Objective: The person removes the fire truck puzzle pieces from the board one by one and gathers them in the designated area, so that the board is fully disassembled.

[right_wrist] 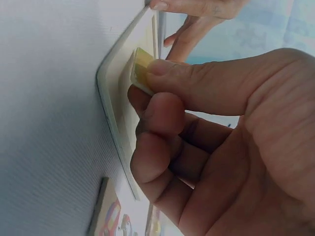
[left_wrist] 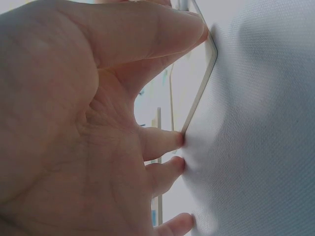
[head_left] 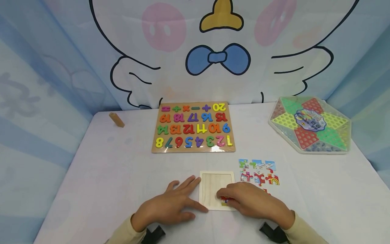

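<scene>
Right wrist view alone shows right hand [right_wrist: 206, 132] pinching puzzle piece [right_wrist: 140, 69].

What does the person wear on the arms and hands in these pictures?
Both hands are bare: no gloves, rings or watch are visible. The left hand and the right hand come out of pale beige long sleeves. Under each wrist sits a black strap-like mount, the left one and the right one.

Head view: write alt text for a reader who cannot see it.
A person's right hand pinches a puzzle piece into a small wooden puzzle tray while the left hand rests flat against the tray's left edge. More loose pieces, a number board and a Chinese checkers board lie behind.
</scene>
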A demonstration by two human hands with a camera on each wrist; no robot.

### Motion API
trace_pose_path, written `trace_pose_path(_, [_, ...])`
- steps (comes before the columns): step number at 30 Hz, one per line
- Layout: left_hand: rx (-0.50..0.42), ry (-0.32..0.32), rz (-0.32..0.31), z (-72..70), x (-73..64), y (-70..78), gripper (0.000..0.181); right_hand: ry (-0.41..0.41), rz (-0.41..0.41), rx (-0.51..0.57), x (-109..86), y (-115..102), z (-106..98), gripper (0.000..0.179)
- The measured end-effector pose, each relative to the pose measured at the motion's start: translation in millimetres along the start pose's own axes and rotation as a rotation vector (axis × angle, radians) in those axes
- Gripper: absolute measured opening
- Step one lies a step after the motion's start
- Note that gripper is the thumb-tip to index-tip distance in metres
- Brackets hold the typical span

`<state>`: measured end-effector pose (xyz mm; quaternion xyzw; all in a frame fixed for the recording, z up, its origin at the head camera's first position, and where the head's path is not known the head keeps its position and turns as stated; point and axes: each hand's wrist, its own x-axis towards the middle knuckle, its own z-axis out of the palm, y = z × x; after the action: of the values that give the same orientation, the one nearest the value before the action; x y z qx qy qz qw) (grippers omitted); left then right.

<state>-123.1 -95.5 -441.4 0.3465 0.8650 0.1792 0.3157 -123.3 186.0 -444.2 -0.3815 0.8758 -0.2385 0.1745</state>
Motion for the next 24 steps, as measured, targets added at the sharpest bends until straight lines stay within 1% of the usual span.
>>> trace_pose_path(3, [0.004,-0.007,0.005,1.1,1.4,0.7,0.034,0.025,-0.017,0.031,-6.4,4,-5,0.017])
trace_pose_path(6, [0.008,-0.011,0.006,1.7,2.5,1.9,0.034,0.052,0.021,0.052,-17.8,9,-14,0.02])
trace_pose_path(10, [0.016,-0.008,0.004,1.7,2.7,3.2,0.034,0.096,0.118,0.038,-39.3,20,-30,0.026])
trace_pose_path(14, [0.018,-0.006,0.003,1.1,2.3,2.7,0.034,0.121,0.233,0.032,-64.6,39,-41,0.029])
trace_pose_path(17, [0.017,-0.004,0.001,0.6,1.8,1.7,0.034,0.131,0.3,0.049,-80.5,53,-43,0.03])
trace_pose_path(20, [0.017,0.0,-0.004,-0.1,1.1,1.6,0.034,0.14,0.333,0.071,-91.9,62,-40,0.028])
trace_pose_path(24, [0.018,0.002,-0.011,-1.1,0.8,2.2,0.035,0.138,0.338,0.101,-102.6,67,-35,0.023])
